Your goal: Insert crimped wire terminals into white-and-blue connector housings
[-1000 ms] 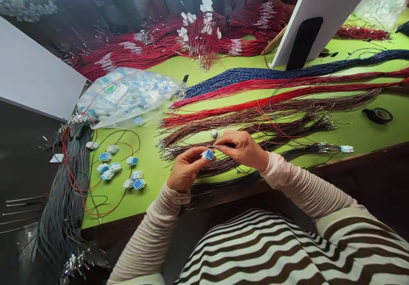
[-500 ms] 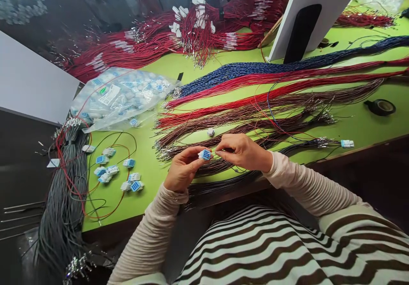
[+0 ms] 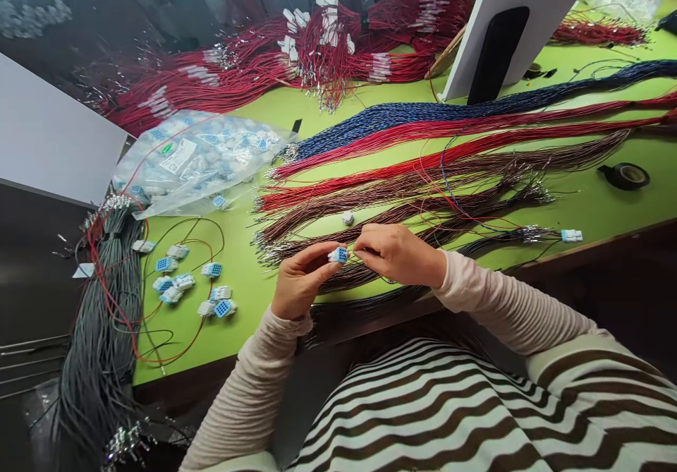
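Note:
My left hand (image 3: pixel 300 281) pinches a small white and blue connector (image 3: pixel 338 254) between thumb and fingers, above the front edge of the green table (image 3: pixel 248 274). Close on its right, my right hand (image 3: pixel 398 252) is closed in a pinch on a thin wire end, held right at the connector. Beneath both hands lie bundles of brown wires (image 3: pixel 423 197) with metal terminals. A loose white connector (image 3: pixel 348 217) rests just beyond my hands.
Several blue connectors (image 3: pixel 190 285) lie at the left, near a clear bag of connectors (image 3: pixel 195 158). Grey wires (image 3: pixel 100 345) hang off the left edge. Red (image 3: pixel 449 153) and blue wire bundles (image 3: pixel 423 112), a tape roll (image 3: pixel 627 175) and a white board (image 3: pixel 529 13) sit farther back.
My hands have kept their grips and drawn slightly closer together at the connector. The view shifted a little.

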The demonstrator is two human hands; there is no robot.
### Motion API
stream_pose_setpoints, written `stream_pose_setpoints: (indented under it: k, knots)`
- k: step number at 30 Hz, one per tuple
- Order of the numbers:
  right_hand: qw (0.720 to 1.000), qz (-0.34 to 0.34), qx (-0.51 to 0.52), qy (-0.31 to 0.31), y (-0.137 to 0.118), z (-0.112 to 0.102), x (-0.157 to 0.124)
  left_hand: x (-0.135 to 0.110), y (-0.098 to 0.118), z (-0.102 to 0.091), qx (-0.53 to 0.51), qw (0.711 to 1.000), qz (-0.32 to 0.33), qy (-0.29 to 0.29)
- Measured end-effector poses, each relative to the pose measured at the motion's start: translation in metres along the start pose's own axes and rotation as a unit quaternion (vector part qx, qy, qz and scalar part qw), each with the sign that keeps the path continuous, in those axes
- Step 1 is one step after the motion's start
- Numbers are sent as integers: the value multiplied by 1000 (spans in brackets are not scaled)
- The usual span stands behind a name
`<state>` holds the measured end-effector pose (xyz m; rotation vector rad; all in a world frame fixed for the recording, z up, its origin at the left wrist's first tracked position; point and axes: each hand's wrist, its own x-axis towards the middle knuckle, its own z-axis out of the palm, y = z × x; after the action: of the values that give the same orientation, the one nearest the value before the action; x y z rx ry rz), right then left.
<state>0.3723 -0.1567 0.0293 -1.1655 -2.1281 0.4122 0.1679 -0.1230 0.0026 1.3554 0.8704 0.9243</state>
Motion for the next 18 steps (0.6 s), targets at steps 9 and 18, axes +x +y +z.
stream_pose_setpoints:
  k: [9, 18]
  knots:
    - [1000, -2, -15, -20, 4, 3, -3, -3, 3, -2, 67, 997, 48, -10]
    - [1000, -8, -11, -18, 2, 2, -2, -3, 2, -4, 110, 992, 65, -10]
